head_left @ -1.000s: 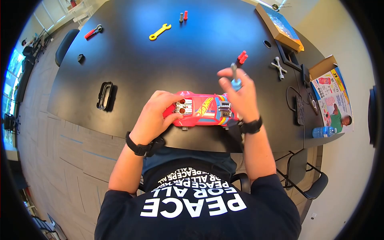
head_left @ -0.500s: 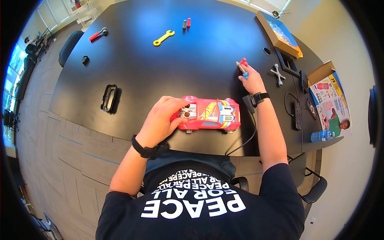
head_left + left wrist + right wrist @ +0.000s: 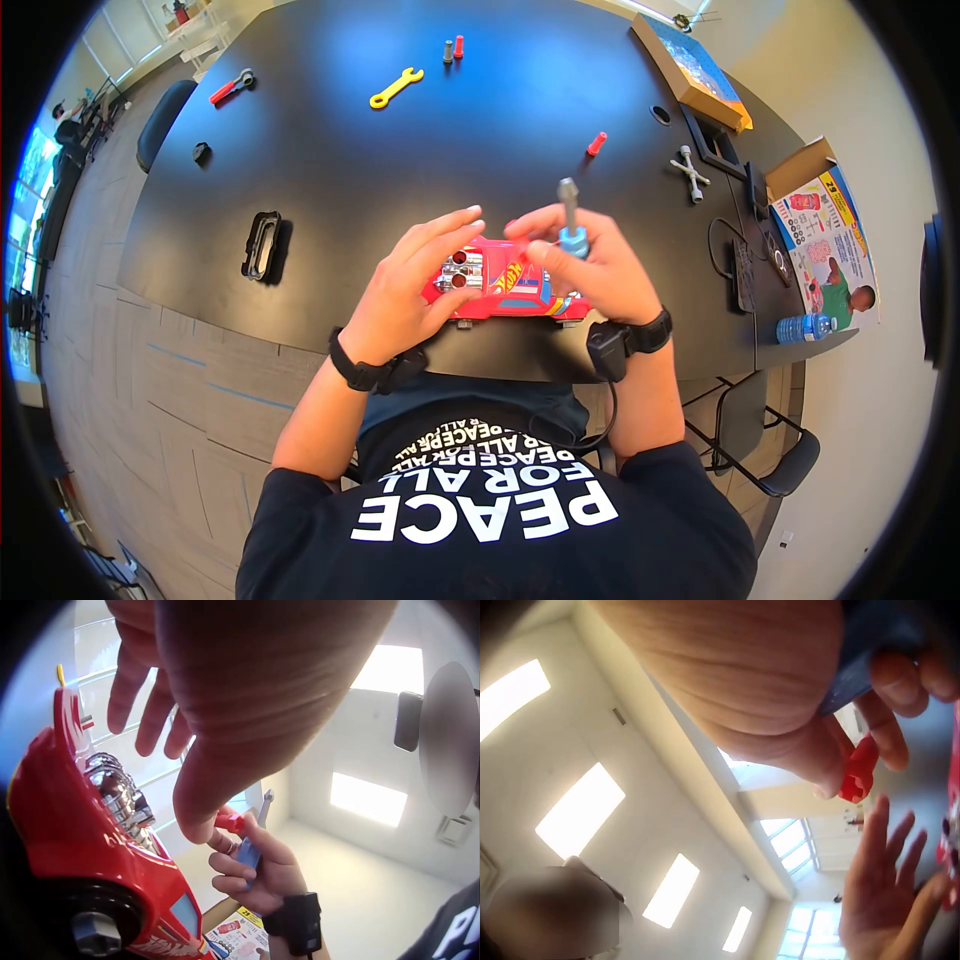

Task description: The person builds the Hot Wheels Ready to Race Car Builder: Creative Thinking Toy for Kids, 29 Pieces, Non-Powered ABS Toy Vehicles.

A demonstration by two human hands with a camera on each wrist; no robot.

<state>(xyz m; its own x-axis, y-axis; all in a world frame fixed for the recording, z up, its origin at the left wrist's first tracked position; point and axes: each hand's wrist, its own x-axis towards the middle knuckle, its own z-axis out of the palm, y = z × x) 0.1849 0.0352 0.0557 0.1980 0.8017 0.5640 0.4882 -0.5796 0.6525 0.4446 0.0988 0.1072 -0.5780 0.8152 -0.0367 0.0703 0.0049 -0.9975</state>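
Observation:
A red toy car (image 3: pixel 522 303) lies on the dark table near its front edge, chrome engine parts on top. My left hand (image 3: pixel 408 285) is at the car's left end, its fingers extended; the left wrist view shows them raised beside the car (image 3: pixel 82 832). Over the car's right part is my right hand (image 3: pixel 610 272), holding a blue-handled screwdriver (image 3: pixel 573 240) with its tip pointing away. Between its thumb and finger it also pinches a red bolt (image 3: pixel 859 772), clearest in the right wrist view.
One red bolt (image 3: pixel 597 144) stands beyond the right hand; a red and a grey one (image 3: pixel 448 52) are farther back. Around lie a yellow wrench (image 3: pixel 397 88), black frame (image 3: pixel 261 246), grey cross tool (image 3: pixel 690 174), water bottle (image 3: pixel 804 328) and boxes (image 3: pixel 830 235).
My right hand reached out to the pair of red bolts, took one and came back over the car. The left hand's fingers have lifted and straightened from their grip on the car's end.

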